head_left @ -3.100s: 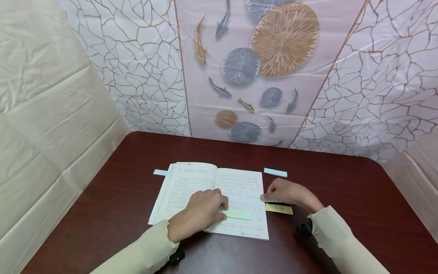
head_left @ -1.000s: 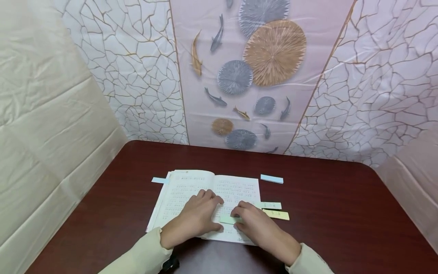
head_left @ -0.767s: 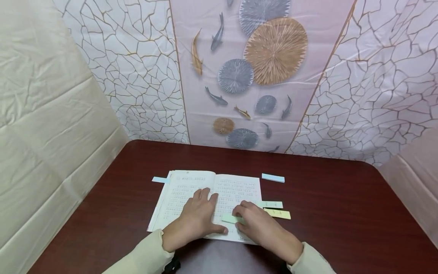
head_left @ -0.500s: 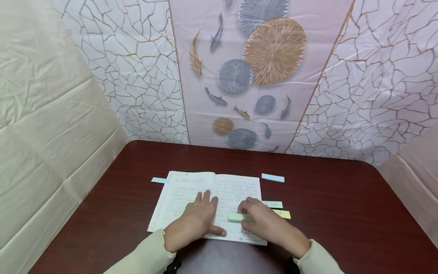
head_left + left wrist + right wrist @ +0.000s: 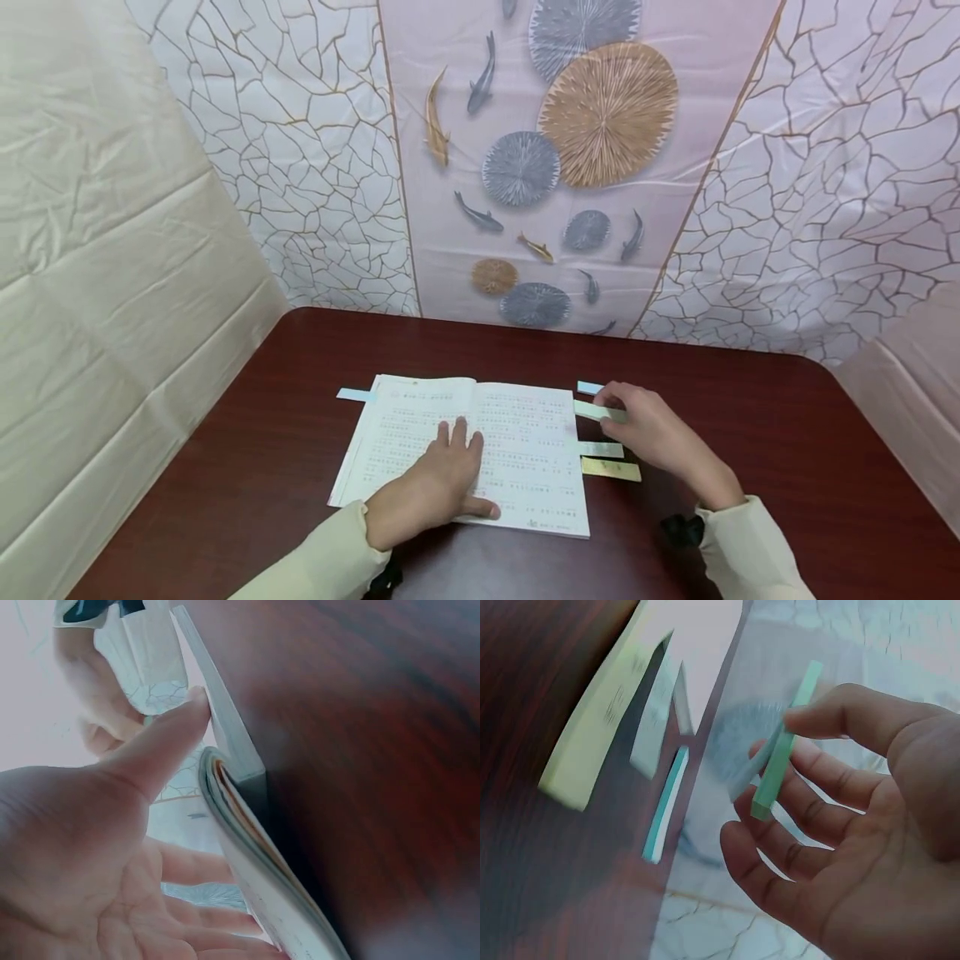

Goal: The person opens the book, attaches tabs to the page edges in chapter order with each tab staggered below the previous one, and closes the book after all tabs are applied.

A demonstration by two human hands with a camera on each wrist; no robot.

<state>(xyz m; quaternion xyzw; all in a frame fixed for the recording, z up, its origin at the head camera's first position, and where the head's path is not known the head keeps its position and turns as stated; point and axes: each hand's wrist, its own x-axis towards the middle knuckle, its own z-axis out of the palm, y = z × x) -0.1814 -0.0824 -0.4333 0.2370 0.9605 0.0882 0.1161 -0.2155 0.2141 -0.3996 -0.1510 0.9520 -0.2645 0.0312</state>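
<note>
An open book (image 5: 525, 475) lies on the table with printed pages up. My left hand (image 5: 431, 487) rests on it with fingers spread, and its thumb reaches along the near edge; in the left wrist view the thumb (image 5: 161, 739) touches the page edge. Beyond the book's right edge, my right hand (image 5: 660, 433) pinches a green sticky note pad (image 5: 786, 746) between thumb and fingertips. In the head view the pad's left end is near the page edge; I cannot tell whether it touches. A pale green sticky note (image 5: 602, 450) sticks out of the book below this hand.
A yellow strip with markings (image 5: 612, 470) lies beside the book's right edge. Behind my right fingers is a blue sticky note pad (image 5: 588, 387), partly hidden. A blue sticky note (image 5: 355, 394) juts out at the left. The dark table (image 5: 247, 467) ends at patterned curtains.
My right hand has lifted the green pad off the page and moved it right and away, beyond the book's edge. The left hand spread its fingers and now stays almost still.
</note>
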